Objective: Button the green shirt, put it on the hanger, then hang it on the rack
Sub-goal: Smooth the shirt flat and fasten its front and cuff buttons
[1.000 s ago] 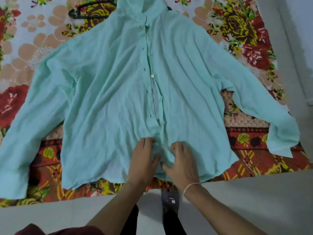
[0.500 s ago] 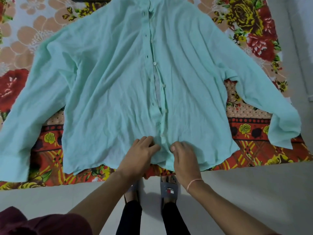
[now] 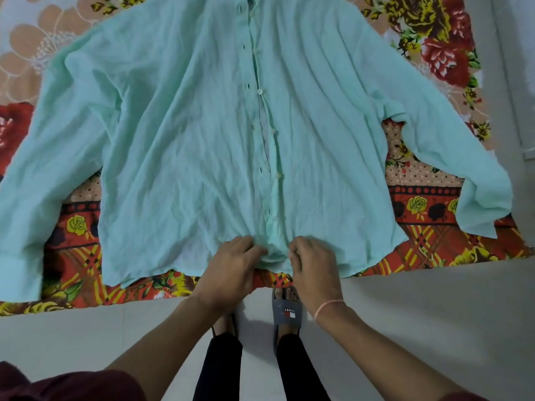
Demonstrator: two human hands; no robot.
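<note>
The pale green shirt (image 3: 179,134) lies spread flat, front up, on a bed, sleeves out to both sides. Its placket runs down the middle with white buttons (image 3: 259,91) on one strip and dark buttonholes on the other; the two strips lie side by side, slightly parted in the lower half. My left hand (image 3: 231,264) pinches the left strip at the hem. My right hand (image 3: 311,261) pinches the right strip at the hem, a few centimetres away. The collar is cut off by the top edge. No hanger or rack is in view.
A floral bedsheet (image 3: 434,230) in red, yellow and peach covers the bed under the shirt. The bed's near edge meets a grey floor (image 3: 419,319). My feet in slippers (image 3: 286,311) stand right below the hands. A pale wall strip (image 3: 515,68) runs along the right.
The view has tilted down, so the collar and the dark hanger at the top left have left the frame. Both hands have stayed at the hem, fingers shifting on the placket.
</note>
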